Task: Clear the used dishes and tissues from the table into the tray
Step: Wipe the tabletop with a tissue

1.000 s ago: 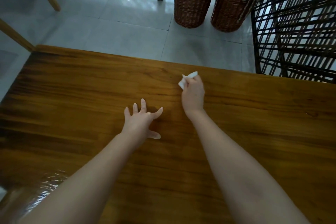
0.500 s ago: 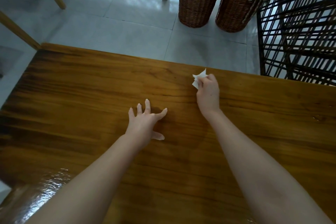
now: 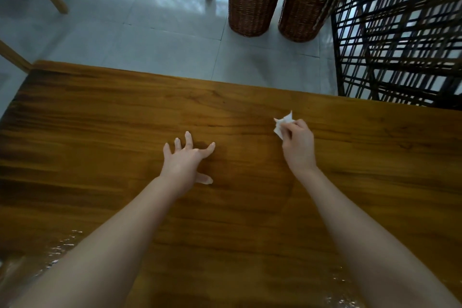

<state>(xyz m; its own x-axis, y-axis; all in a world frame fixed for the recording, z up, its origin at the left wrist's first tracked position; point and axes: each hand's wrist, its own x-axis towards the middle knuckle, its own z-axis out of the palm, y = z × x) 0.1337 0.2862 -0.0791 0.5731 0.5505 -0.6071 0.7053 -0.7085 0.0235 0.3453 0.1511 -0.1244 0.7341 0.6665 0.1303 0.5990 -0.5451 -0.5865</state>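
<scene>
Pinching tissue, right hand; left hand splayed.

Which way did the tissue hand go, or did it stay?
Yes. The right hand, gripping the tissue, slid right along the wooden table: it was in line with the left wicker basket, now it's right of it.

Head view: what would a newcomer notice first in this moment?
The right hand pinches a crumpled white tissue over the wooden table, right of centre. The left hand is spread open mid-table. Beyond the far edge, two wicker baskets stand on the pale floor.
</scene>
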